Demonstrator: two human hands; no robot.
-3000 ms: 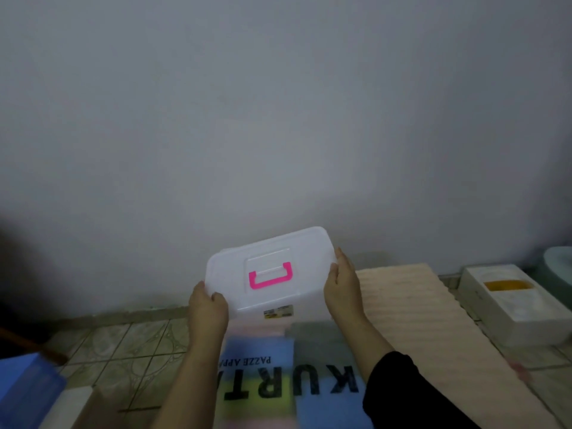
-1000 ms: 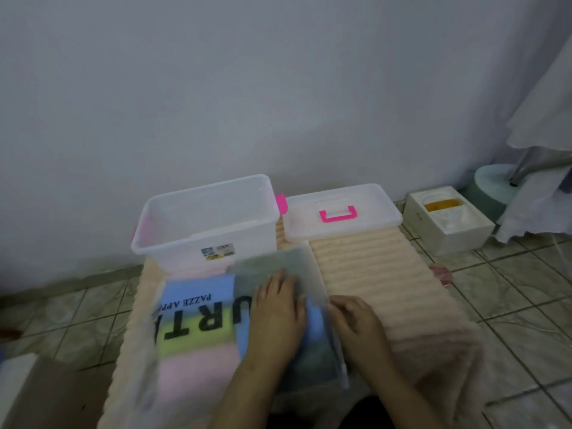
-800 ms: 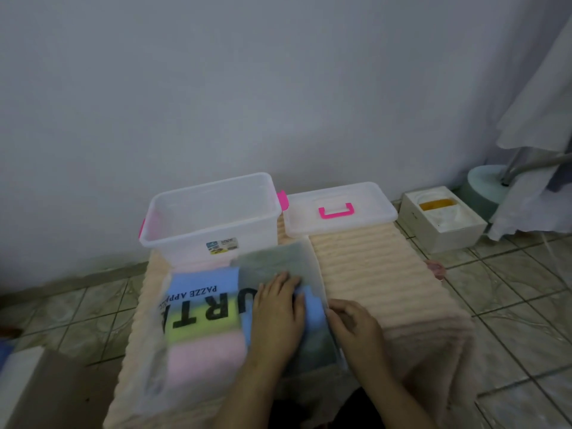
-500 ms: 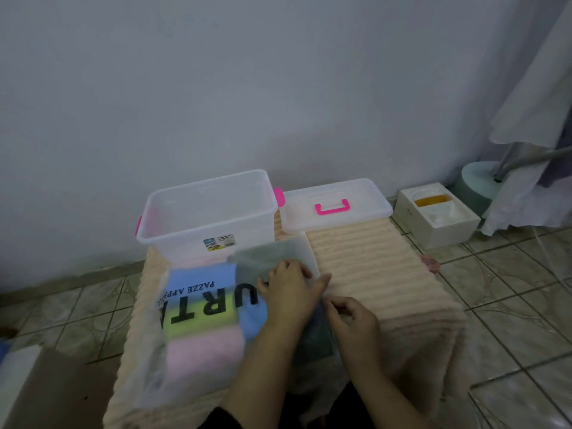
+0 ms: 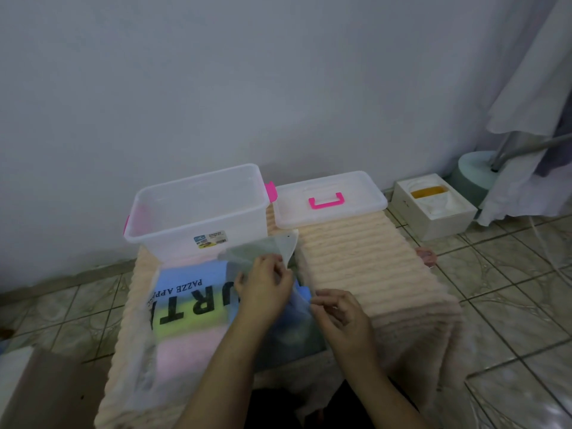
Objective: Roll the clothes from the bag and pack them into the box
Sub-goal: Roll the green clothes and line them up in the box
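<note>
Landmark: the clear plastic box [image 5: 198,212], open-topped with pink latches, standing at the far end of a ribbed peach cloth [image 5: 371,274] near the wall.
Bag: a frosted plastic bag [image 5: 185,311] lies flat on the cloth, just on the near side of the box, its far edge almost touching the box's front wall; black letters are printed on it.
Clothes: folded clothes [image 5: 185,335] show through the bag as blue, yellow-green and pink bands; they are inside the bag, none in the box.
Left hand: the left hand [image 5: 266,289] is on the bag's right end, near the box's front right corner; its fingers are curled together and pinch a lifted flap of the plastic.
Right hand: the right hand [image 5: 340,314] is at the bag's right edge, farther from the box than the left; thumb and forefinger seem closed on the plastic rim, though blur makes the grip hard to confirm; the other fingers are loosely bent.
Lid: the lid [image 5: 328,199], with a pink handle, lies flat on the cloth just right of the box.
</note>
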